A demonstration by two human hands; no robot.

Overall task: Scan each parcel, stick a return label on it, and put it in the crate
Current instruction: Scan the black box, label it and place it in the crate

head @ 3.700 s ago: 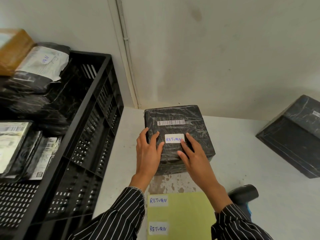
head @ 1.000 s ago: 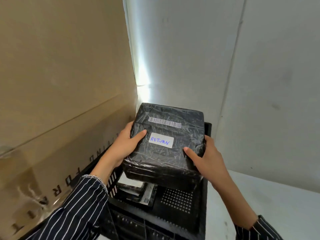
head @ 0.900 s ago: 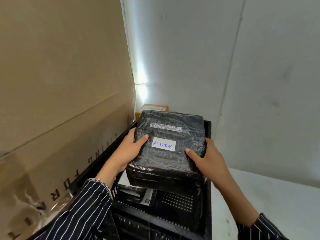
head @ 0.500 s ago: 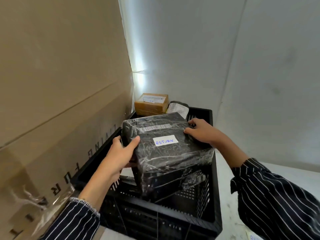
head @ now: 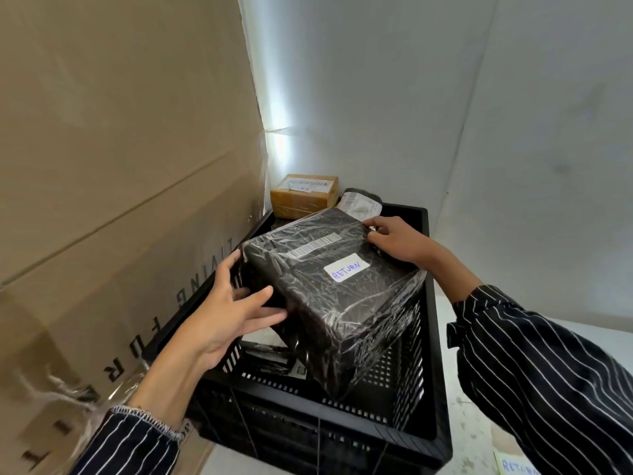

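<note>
Parcel (head: 342, 303) over crate (head: 346, 437): left hand (head: 222, 320) apparently grips its near corner, right hand (head: 400, 241) clasps far edge.

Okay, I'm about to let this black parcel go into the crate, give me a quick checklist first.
1. Return label on the black parcel: ok, stuck on its top face.
2. Barcode scanned: cannot tell; only the strip itself shows.
3. Parcel over the crate: ok, tilted, its low corner inside the walls.
4. Grip: ok, left hand holds the near-left side, right hand the far corner.
5. Flat landing spot: cannot tell; flat parcels lie underneath.
</note>
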